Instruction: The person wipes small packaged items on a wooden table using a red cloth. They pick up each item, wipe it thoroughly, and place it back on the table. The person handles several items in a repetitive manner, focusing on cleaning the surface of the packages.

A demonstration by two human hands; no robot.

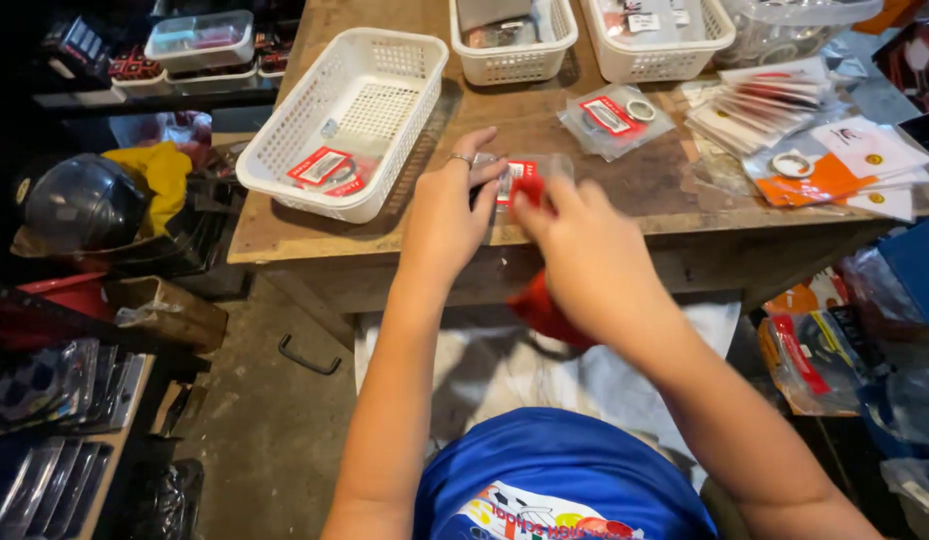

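A worn wooden table [545, 200] carries three white plastic baskets: the nearest basket [345, 120] on the left holds a couple of finished red-labelled packets, and two more baskets [515, 45] at the far edge hold others. To the right lie a stack of printed cards [775, 100] and a sealed packet with a metal ring [615, 118]. Both hands meet over the table's near edge. The left hand [445, 215] pinches a small clear packet [530, 175] between closed fingers; the right hand [585, 250] (blurred) closes on its red insert, a red cloth beneath. Judging by this, several packets are done and plenty of cards remain.
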